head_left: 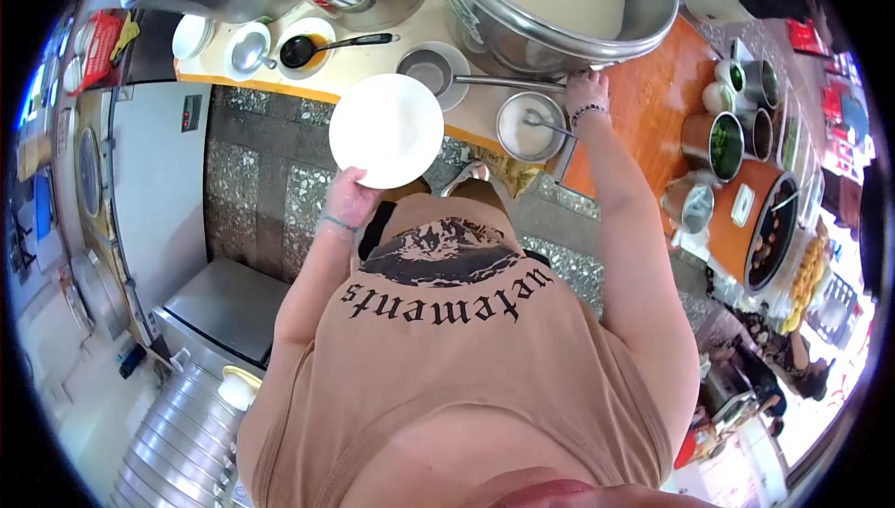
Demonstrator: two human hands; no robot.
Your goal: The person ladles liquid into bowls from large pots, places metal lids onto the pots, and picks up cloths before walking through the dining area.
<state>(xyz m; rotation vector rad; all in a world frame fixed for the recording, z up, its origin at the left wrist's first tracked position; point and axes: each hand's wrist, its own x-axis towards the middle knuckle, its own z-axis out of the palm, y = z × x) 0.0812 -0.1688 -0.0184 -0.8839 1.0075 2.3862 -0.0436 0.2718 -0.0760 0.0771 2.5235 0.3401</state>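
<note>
My left hand (352,199) grips the near edge of a white bowl (387,130), holding it above the floor in front of the counter. The bowl's inside looks plain and pale. At the counter, my right hand (587,90) is closed around the end of a long-handled metal ladle (508,82). The ladle's round head lies to the left, over a white dish (457,93). Just below the right wrist stands a metal bowl (503,140) of white granules with a spoon (550,123) in it. Behind the right hand rises a large steel pot (559,53) of creamy white liquid.
A black ladle (350,42) rests in a bowl of dark sauce on the counter (373,62). Stacked white bowls (191,37) stand at the left end. Metal containers (713,144), one with chopped greens, and a large orange-brown pot (746,219) are on the right.
</note>
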